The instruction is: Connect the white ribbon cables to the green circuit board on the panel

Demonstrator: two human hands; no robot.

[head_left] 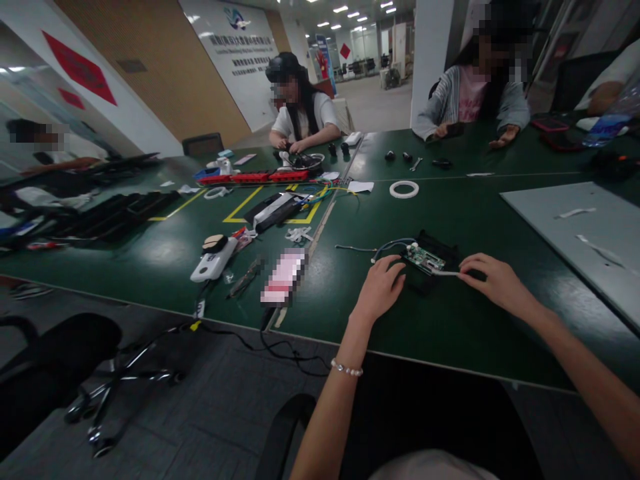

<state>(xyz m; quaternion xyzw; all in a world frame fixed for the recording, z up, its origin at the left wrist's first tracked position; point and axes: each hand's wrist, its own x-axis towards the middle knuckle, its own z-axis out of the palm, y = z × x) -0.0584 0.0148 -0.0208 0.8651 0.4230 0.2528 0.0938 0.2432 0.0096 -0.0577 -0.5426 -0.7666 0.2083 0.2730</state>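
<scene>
A small green circuit board lies in a black case on the dark green table, with thin wires trailing off to its left. My left hand rests on the table at the board's left end, its fingers curled down onto the black part there. My right hand sits at the right end, thumb and forefinger pinched on a thin white strip that leads from the board.
A white power bank, tools and a blurred pink item lie to the left. A white tape ring and a grey mat sit farther off. Two people work across the table. A black chair stands at lower left.
</scene>
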